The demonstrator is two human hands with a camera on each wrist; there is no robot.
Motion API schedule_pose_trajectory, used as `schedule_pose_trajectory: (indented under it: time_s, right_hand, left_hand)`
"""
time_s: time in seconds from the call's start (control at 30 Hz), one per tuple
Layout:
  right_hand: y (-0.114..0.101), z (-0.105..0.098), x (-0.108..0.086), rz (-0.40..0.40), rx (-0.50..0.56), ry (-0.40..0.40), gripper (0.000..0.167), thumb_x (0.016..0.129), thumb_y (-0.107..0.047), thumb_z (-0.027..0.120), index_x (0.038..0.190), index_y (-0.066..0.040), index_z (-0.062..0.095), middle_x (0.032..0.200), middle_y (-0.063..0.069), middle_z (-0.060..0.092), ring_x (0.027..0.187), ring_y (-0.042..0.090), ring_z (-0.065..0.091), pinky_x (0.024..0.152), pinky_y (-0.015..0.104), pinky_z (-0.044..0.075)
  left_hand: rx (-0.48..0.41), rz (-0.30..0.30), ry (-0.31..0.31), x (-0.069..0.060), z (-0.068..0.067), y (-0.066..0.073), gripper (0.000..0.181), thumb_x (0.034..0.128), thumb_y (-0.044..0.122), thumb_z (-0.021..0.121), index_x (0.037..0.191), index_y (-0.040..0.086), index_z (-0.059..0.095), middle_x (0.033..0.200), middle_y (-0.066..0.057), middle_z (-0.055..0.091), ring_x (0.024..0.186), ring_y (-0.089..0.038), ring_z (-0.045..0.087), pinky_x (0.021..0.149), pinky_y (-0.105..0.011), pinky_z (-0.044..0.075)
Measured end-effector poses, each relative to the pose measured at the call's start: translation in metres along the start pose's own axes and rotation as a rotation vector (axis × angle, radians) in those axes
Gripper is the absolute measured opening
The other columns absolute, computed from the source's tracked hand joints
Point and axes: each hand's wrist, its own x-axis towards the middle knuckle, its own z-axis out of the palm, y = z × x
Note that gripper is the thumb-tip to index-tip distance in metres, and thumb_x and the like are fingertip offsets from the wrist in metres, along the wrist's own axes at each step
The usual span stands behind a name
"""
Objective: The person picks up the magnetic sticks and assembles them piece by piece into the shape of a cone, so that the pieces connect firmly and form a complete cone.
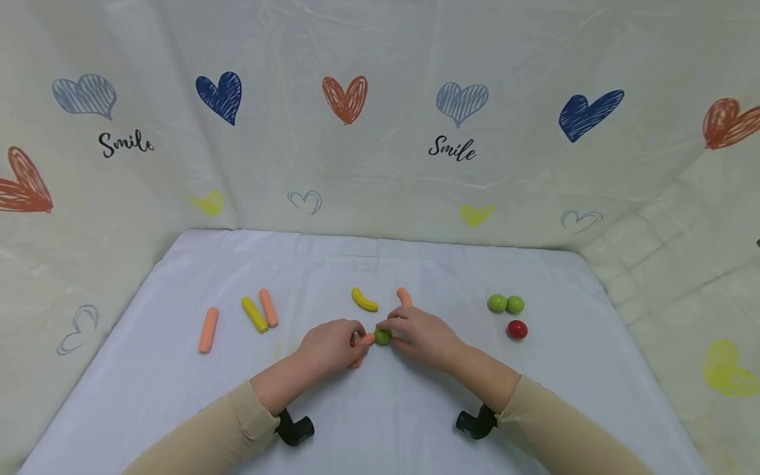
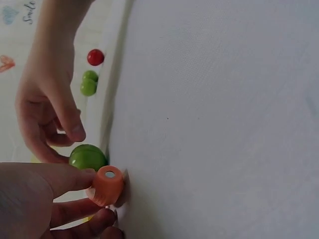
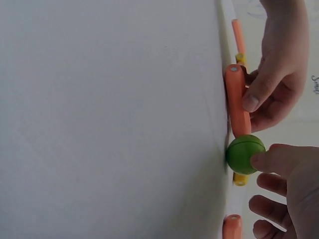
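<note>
My left hand [image 1: 335, 344] pinches a straight orange magnetic stick [image 3: 238, 99] between thumb and fingers. A silver disc shows on the stick's end in the left wrist view. The stick's far end meets a green ball [image 3: 244, 154]. Around that ball my right hand [image 1: 426, 336] has thumb and fingertips, with the thumb against its side; its other fingers spread apart below in the right wrist view. Just beyond the hands lie a curved yellow stick [image 1: 364, 300] and a curved orange stick [image 1: 404, 297], the latter partly hidden behind the right hand.
On the left of the white-covered table [image 1: 415, 422] lie an orange stick [image 1: 208, 330], a yellow stick [image 1: 254, 315] and another orange stick [image 1: 268, 307]. Two green balls [image 1: 506, 303] touch at the right, with a red ball [image 1: 517, 329] nearer. A heart-printed curtain [image 1: 380, 171] hangs behind.
</note>
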Motion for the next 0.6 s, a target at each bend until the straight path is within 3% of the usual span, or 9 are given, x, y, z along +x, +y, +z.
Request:
schedule_pose_trajectory:
  time_s: [0.33,0.43,0.6]
  right_hand:
    - [0.005,-0.01,-0.006,0.173,0.041,-0.007,0.033,0.087,-0.019,0.077,0.12,-0.02,0.072,0.113,-0.003,0.064,0.105,0.017,0.062,0.089,0.038,0.052]
    - [0.009,-0.014,-0.008,0.269,0.073,-0.003,0.033,0.088,-0.022,0.077,0.12,-0.019,0.071,0.113,-0.002,0.065,0.105,0.018,0.062,0.09,0.039,0.051]
    - [0.019,-0.019,-0.007,0.464,0.135,-0.003,0.037,0.088,-0.029,0.076,0.123,-0.02,0.07,0.112,-0.001,0.065,0.089,0.017,0.058,0.079,0.035,0.051]
  left_hand:
    - [-0.059,-0.003,-0.045,0.006,0.001,-0.003,0.025,0.0988,0.04,0.059,0.104,0.017,0.066,0.056,0.007,0.062,0.057,-0.012,0.053,0.058,-0.03,0.041]
    - [-0.082,-0.011,-0.064,0.007,-0.001,-0.005,0.024,0.0983,0.04,0.06,0.104,0.018,0.066,0.057,0.007,0.063,0.061,-0.012,0.053,0.062,-0.03,0.041]
    - [-0.121,-0.025,-0.102,0.01,-0.004,-0.008,0.022,0.0968,0.038,0.061,0.107,0.019,0.065,0.06,0.007,0.065,0.069,-0.013,0.055,0.069,-0.032,0.042]
